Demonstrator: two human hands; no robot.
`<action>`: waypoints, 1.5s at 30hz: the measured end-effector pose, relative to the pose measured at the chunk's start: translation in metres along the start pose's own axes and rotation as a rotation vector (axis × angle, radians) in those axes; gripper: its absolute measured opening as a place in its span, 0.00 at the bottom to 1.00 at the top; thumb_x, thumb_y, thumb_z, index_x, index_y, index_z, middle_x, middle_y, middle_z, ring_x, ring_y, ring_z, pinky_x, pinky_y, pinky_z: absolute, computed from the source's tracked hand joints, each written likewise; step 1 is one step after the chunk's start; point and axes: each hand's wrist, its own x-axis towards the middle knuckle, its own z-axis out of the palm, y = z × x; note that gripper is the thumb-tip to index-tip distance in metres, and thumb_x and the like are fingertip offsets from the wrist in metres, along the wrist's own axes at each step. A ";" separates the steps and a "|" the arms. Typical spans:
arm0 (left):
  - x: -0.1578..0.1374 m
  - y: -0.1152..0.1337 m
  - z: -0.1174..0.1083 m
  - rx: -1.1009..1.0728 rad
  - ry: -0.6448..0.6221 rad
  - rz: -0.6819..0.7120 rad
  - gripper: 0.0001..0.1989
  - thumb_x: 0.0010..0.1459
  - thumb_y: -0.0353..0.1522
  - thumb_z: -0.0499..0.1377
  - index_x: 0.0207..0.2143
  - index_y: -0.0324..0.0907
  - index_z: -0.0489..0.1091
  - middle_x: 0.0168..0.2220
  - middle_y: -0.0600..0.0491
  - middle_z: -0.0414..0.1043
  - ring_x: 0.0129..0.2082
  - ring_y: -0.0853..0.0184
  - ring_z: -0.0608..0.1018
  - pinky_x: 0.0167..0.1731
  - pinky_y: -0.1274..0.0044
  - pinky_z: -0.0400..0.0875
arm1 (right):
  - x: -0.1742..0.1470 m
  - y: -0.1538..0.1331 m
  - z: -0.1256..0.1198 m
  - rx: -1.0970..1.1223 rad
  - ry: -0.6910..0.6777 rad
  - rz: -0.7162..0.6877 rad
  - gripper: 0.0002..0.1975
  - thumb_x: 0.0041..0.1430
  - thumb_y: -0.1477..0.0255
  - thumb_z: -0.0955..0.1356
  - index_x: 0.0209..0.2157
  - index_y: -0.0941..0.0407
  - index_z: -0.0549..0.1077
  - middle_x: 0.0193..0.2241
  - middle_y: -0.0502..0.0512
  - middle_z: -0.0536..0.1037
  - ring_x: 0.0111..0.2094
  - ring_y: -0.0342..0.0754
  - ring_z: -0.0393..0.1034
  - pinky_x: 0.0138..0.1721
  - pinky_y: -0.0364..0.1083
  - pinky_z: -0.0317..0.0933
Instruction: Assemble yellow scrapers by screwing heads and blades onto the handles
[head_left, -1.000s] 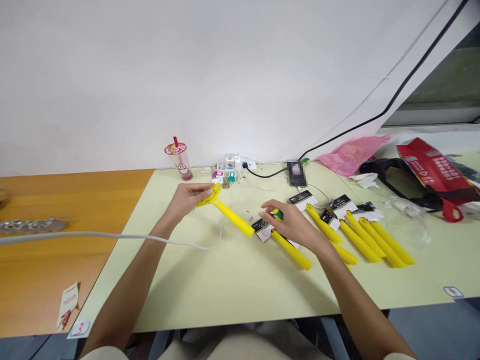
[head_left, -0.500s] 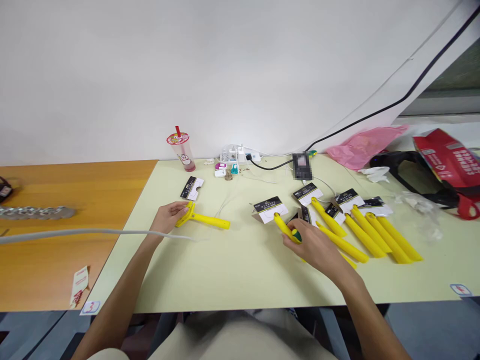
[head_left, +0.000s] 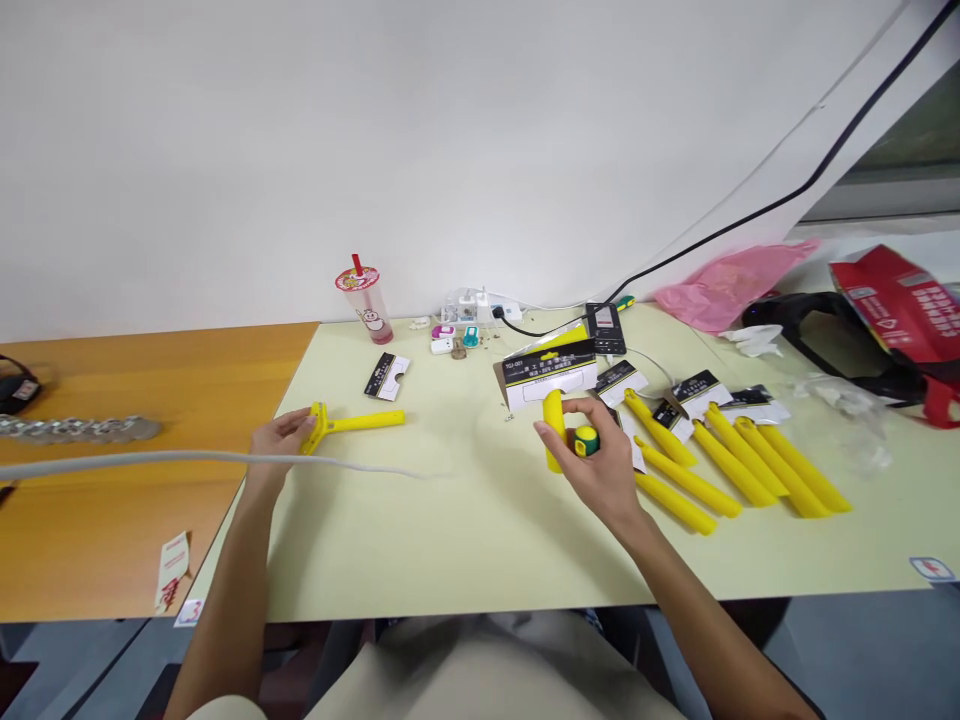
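On the left, my left hand point(head_left: 283, 436) pinches the wide head of a yellow scraper point(head_left: 367, 421), whose handle points right. My right hand point(head_left: 592, 455) is closed around a yellow scraper handle point(head_left: 553, 430), held nearly upright, and a screwdriver with a yellow-and-green grip point(head_left: 586, 440) also sits in it. A black-and-white header card point(head_left: 550, 373) stands just beyond that hand, at the top of the held handle; I cannot make out how they join. Several more yellow handles point(head_left: 686, 492) lie to the right with cards at their upper ends.
A loose card point(head_left: 387, 376) lies near a plastic cup with a red straw point(head_left: 366, 305). Toward the wall are a power strip point(head_left: 480, 306), small plugs point(head_left: 442, 346) and a black device point(head_left: 605, 328). A pink bag point(head_left: 731, 285) and red bag point(head_left: 900, 310) lie right. A grey cable point(head_left: 187, 457) crosses left.
My left hand has moved left with the scraper. My right hand has lifted the yellow handle and its card, turning the handle more upright and the card's face toward me.
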 end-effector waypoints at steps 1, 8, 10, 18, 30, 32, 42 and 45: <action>-0.004 0.002 -0.001 -0.004 -0.019 -0.010 0.32 0.42 0.53 0.77 0.43 0.41 0.82 0.43 0.41 0.86 0.50 0.47 0.85 0.43 0.65 0.83 | 0.002 -0.003 0.004 0.047 -0.007 0.026 0.21 0.64 0.50 0.77 0.44 0.51 0.73 0.35 0.53 0.78 0.26 0.49 0.70 0.28 0.50 0.66; -0.045 0.064 0.040 0.091 -0.154 0.267 0.35 0.47 0.58 0.75 0.49 0.44 0.84 0.55 0.42 0.83 0.54 0.48 0.83 0.54 0.63 0.80 | 0.018 -0.013 0.039 0.315 0.029 -0.013 0.39 0.56 0.48 0.81 0.58 0.48 0.63 0.44 0.55 0.78 0.46 0.55 0.78 0.36 0.50 0.76; -0.062 0.103 0.056 -0.046 -0.207 0.426 0.29 0.60 0.56 0.70 0.53 0.44 0.82 0.55 0.43 0.83 0.53 0.53 0.83 0.57 0.64 0.78 | 0.021 -0.013 0.047 0.338 -0.044 -0.026 0.47 0.57 0.46 0.80 0.66 0.47 0.57 0.44 0.54 0.78 0.41 0.54 0.78 0.35 0.50 0.75; -0.092 0.237 0.090 -0.083 -0.392 0.872 0.18 0.70 0.49 0.65 0.45 0.47 0.86 0.47 0.46 0.85 0.46 0.58 0.82 0.48 0.69 0.75 | 0.028 -0.013 0.057 0.232 -0.146 -0.183 0.41 0.66 0.54 0.77 0.73 0.45 0.58 0.45 0.55 0.77 0.37 0.52 0.75 0.35 0.51 0.74; -0.079 0.260 0.109 0.128 -0.590 0.771 0.17 0.68 0.47 0.67 0.47 0.46 0.86 0.41 0.50 0.85 0.40 0.60 0.81 0.41 0.71 0.74 | 0.043 -0.011 0.043 0.100 -0.237 -0.097 0.49 0.61 0.63 0.78 0.78 0.48 0.55 0.46 0.54 0.79 0.41 0.52 0.76 0.46 0.52 0.72; -0.076 0.258 0.113 0.104 -0.588 0.787 0.15 0.68 0.46 0.67 0.44 0.45 0.86 0.39 0.50 0.84 0.40 0.61 0.81 0.41 0.71 0.74 | 0.050 -0.013 0.037 0.121 -0.365 -0.088 0.56 0.53 0.60 0.83 0.77 0.48 0.58 0.51 0.57 0.80 0.49 0.56 0.77 0.52 0.53 0.72; -0.049 0.226 0.135 -0.327 -0.715 0.515 0.22 0.59 0.50 0.74 0.41 0.41 0.80 0.36 0.50 0.83 0.35 0.62 0.84 0.37 0.73 0.80 | 0.051 0.004 0.009 0.424 -0.544 0.256 0.25 0.66 0.45 0.74 0.34 0.52 0.71 0.15 0.39 0.61 0.12 0.39 0.48 0.15 0.41 0.40; -0.040 0.208 0.143 -0.438 -0.624 0.429 0.25 0.54 0.51 0.76 0.41 0.40 0.80 0.34 0.49 0.84 0.35 0.60 0.85 0.37 0.71 0.83 | 0.042 0.010 -0.008 0.227 -0.492 0.151 0.23 0.69 0.47 0.73 0.33 0.53 0.76 0.24 0.49 0.76 0.20 0.43 0.61 0.19 0.43 0.53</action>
